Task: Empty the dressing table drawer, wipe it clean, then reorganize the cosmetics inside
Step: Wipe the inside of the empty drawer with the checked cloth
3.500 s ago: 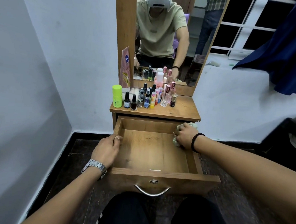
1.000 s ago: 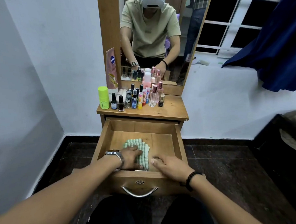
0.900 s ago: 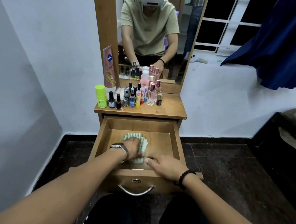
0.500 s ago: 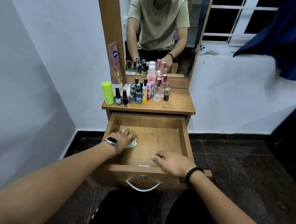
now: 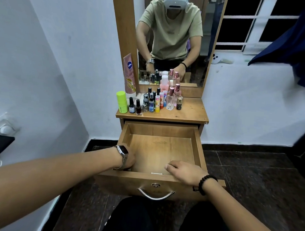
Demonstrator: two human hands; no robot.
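Left hand (image 5: 129, 159) half hidden in drawer (image 5: 159, 182) corner.

The pink lotion tube (image 5: 129, 73) leaning against the mirror frame bears a round blue logo; its lettering is too blurred to read. Labels on the small bottles (image 5: 151, 102) are illegible.
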